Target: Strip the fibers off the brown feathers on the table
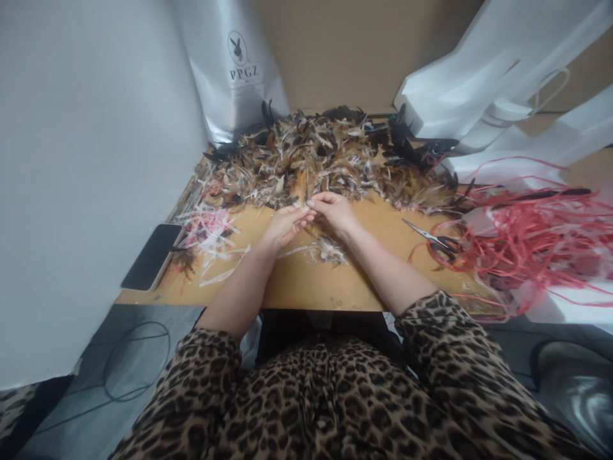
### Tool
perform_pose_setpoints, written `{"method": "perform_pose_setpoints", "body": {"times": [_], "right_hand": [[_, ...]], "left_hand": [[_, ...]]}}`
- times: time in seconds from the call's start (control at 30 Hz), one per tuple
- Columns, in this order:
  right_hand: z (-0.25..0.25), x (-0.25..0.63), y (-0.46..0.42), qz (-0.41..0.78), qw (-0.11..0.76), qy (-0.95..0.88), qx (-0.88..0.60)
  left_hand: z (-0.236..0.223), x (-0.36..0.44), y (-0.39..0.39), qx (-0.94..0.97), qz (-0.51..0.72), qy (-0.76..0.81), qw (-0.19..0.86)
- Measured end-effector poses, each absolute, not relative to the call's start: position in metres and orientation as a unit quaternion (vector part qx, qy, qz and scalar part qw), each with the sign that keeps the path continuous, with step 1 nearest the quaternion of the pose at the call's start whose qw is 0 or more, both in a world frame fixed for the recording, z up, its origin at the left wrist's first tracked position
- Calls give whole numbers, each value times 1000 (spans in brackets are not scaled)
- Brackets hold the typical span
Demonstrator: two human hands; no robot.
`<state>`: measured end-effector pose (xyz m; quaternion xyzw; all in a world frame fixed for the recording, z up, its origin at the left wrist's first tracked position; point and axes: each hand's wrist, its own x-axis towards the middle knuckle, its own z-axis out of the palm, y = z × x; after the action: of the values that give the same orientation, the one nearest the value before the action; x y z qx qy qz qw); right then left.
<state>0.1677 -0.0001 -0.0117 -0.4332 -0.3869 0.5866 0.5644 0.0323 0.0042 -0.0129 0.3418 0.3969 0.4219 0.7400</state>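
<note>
My left hand (288, 225) and my right hand (334, 212) meet above the middle of the wooden table, fingertips pinched together. An orange-brown feather (301, 185) stands up from the pinch, its lower end hidden in the fingers of my left hand. The right thumb and forefinger press at the same spot; whether they grip the feather's base or a thin strand is too small to tell. Just beyond the hands spreads a wide heap of brown and black feathers (335, 150). A small tuft of pale feathers (330, 250) lies beneath my right wrist.
Scissors (433, 237) lie right of my forearm, beside a tangled pile of red string (541, 246). At left are a phone (152, 257) and pink and white strips (208, 227). A silver bag (239, 70) stands behind; white packaging (454, 83) rises at the back right.
</note>
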Motion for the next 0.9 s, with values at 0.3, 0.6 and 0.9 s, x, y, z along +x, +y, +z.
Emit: {"method": "perform_pose_setpoints", "body": {"times": [0.3, 0.6, 0.9], "right_hand": [[-19, 169, 4, 624, 549, -368, -417], [-15, 180, 4, 664, 509, -370, -404], [-15, 177, 3, 634, 527, -382, -418]], "left_hand": [[-14, 31, 5, 337, 406, 390, 755], [-24, 28, 7, 407, 393, 374, 735], [-21, 30, 3, 414, 386, 378, 733]]}}
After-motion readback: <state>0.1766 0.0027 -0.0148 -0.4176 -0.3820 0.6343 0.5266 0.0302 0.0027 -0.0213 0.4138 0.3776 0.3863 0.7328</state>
